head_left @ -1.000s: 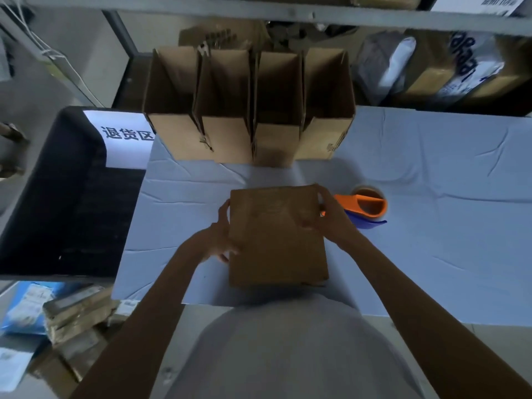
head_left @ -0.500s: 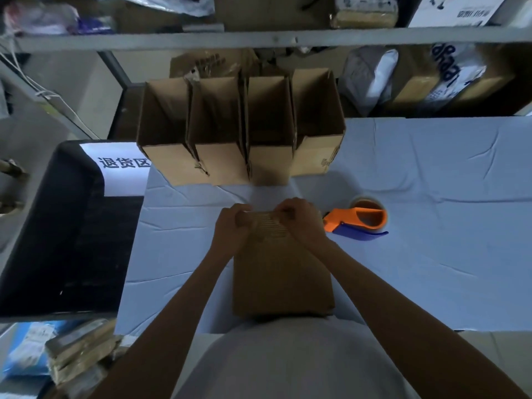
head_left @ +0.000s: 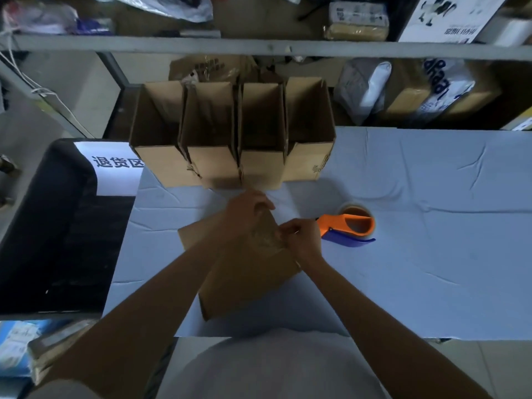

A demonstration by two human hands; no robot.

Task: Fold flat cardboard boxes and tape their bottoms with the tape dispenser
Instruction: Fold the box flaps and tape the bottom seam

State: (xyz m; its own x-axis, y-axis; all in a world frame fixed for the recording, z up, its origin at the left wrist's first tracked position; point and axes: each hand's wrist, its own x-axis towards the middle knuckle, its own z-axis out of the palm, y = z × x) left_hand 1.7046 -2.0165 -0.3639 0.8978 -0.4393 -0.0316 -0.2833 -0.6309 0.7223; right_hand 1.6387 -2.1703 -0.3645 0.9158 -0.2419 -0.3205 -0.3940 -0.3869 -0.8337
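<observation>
A pale blue sheet is covering the table (head_left: 403,269), and four made-up boxes (head_left: 233,133) are standing in a row along its far edge, open tops up, pressed side by side. That row is reading as the finished share of the task, though their taped bottoms are not showing from here. Nearer the person, one more cardboard box (head_left: 247,280) is lying mostly flat on the sheet, skewed so its far end is pointing toward the tape dispenser (head_left: 349,227). This one is looking like the box in hand: it is not yet opened into shape, and folding its bottom flaps and taping them appear to be left.

The left hand (head_left: 244,214) is curling over the far end of the box, fingers closed on the cardboard edge. The right hand (head_left: 299,237) is pinching the same end just beside it, and the two seem to be pulling the panels apart. The orange and blue dispenser is resting untouched on the sheet, just to the right of the right hand.

Compared with half a second ago, the box is now turned at an angle rather than lying square to the person, and the hands are sitting a little apart instead of side by side on the top edge. The dispenser and the four boxes are where they were.
</observation>
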